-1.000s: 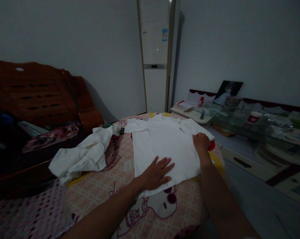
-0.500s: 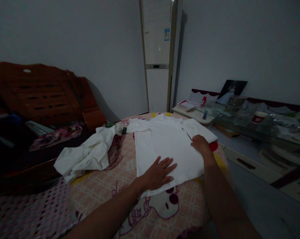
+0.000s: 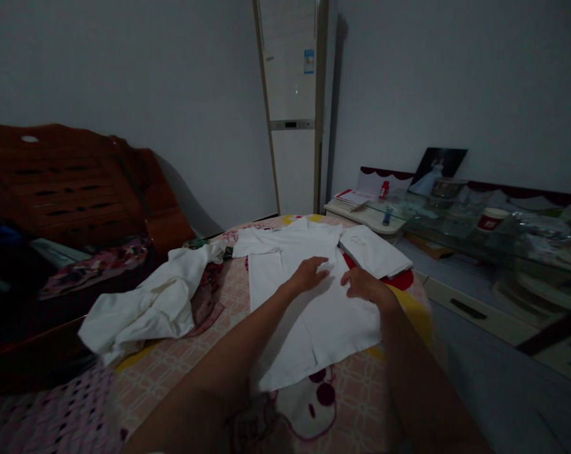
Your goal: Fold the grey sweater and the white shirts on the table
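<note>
A white short-sleeved shirt (image 3: 289, 252) lies spread flat on a round table covered with a pink cartoon-print cloth (image 3: 181, 353). My left hand (image 3: 310, 273) rests on the middle of the shirt, fingers stretched toward the right. My right hand (image 3: 363, 285) is just beside it, on the shirt's right side below the sleeve (image 3: 375, 251), fingers pointing left and loosely apart. The two hands nearly meet. Neither holds anything I can make out.
A crumpled white garment (image 3: 147, 302) lies on the table's left side. A dark wooden bench (image 3: 77, 183) with clutter stands further left. A tall air conditioner (image 3: 292, 107) fills the corner. At right a low glass table (image 3: 479, 233) carries cups, papers and a photo.
My left hand moved up from the shirt's lower hem to its middle. My right hand slid inward from the shirt's right edge toward the left hand. The view shifted slightly.
</note>
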A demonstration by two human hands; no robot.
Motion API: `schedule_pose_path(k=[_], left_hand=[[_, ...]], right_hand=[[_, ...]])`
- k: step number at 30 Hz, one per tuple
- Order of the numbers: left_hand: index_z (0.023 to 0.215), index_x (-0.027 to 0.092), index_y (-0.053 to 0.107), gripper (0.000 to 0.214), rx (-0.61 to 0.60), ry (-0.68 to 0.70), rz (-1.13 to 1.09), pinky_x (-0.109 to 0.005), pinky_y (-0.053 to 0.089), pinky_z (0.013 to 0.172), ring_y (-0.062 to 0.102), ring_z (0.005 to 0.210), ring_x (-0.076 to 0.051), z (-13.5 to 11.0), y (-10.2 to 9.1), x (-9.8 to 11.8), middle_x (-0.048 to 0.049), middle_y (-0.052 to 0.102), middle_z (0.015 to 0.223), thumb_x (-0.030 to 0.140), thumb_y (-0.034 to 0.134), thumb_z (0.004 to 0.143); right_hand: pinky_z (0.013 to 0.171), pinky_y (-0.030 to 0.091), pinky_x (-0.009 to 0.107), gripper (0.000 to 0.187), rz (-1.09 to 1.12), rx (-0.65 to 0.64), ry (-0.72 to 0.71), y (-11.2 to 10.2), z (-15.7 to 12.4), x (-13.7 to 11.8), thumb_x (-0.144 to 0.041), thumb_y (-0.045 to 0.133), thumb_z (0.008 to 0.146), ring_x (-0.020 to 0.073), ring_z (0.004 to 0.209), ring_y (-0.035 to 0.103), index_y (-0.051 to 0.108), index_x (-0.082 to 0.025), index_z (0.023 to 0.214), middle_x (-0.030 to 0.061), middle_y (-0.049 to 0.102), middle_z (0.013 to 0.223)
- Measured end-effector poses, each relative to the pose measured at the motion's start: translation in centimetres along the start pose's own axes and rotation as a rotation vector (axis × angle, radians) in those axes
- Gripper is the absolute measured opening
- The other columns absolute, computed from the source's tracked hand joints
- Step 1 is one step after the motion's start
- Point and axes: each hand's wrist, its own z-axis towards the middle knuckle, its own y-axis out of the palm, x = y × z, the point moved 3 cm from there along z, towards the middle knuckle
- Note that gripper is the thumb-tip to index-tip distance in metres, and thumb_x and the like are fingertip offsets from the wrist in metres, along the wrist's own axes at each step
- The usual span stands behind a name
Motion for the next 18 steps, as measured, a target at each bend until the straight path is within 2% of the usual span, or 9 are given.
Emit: schedule_pose_path(k=[2,4,8,11,14,18], left_hand=[[0.141,0.012,0.049,0.047,-0.012,-0.007,0.065,-0.034,0.041,0.112,0.051,0.132,-0.022,3.3,0.8,0.3,-0.0144,0.054,0.143,0.025,0.052,0.095],[0.143,0.015,0.047,0.051,-0.071,-0.029,0.122,-0.033,0.038,0.112,0.048,0.134,-0.022,6.2,2.1,0.6,-0.0137,0.050,0.147,0.026,0.054,0.094],[0.135,0.021,0.055,0.044,-0.136,-0.171,0.176,-0.036,0.045,0.103,0.054,0.126,-0.027,10.7,4.4,0.8,-0.0138,0.053,0.140,0.027,0.057,0.091],[0.124,0.014,0.063,0.035,-0.082,-0.253,0.174,-0.043,0.046,0.100,0.052,0.126,-0.032,13.3,5.2,0.5,-0.0192,0.056,0.132,0.026,0.051,0.093],[0.121,0.007,0.064,0.037,-0.014,-0.324,0.141,-0.044,0.046,0.099,0.051,0.126,-0.035,15.2,5.4,-0.2,-0.0245,0.057,0.129,0.025,0.052,0.091],[0.125,0.009,0.064,0.041,0.079,-0.378,0.049,-0.039,0.045,0.102,0.057,0.121,-0.031,16.8,4.4,-2.0,-0.0211,0.063,0.126,0.016,0.057,0.085]], right_hand=[[0.067,0.044,0.026,0.031,0.029,-0.010,-0.025,0.0,0.0,0.3,-0.001,0.068,0.063,0.0138,0.071,0.056,0.071,-0.011,0.093,0.0028,0.064,0.077],[0.064,0.042,0.025,0.028,0.066,-0.010,-0.047,0.0,0.1,0.7,-0.004,0.069,0.065,0.0127,0.068,0.055,0.070,-0.011,0.092,0.0011,0.062,0.073],[0.058,0.039,0.023,0.028,0.169,-0.042,-0.031,0.3,0.6,1.3,-0.005,0.072,0.063,0.0115,0.061,0.054,0.069,-0.012,0.089,-0.0031,0.057,0.064],[0.056,0.037,0.023,0.032,0.196,-0.073,0.007,0.5,0.7,1.5,0.000,0.071,0.058,0.0102,0.058,0.050,0.069,-0.012,0.087,-0.0049,0.053,0.060],[0.057,0.037,0.023,0.035,0.160,-0.060,-0.032,0.4,0.5,1.4,0.001,0.069,0.058,0.0102,0.059,0.050,0.070,-0.012,0.090,-0.0040,0.053,0.064],[0.061,0.040,0.024,0.039,0.164,-0.035,-0.110,0.1,-0.3,1.3,-0.001,0.064,0.060,0.0126,0.065,0.053,0.071,-0.015,0.096,-0.0010,0.059,0.071]])
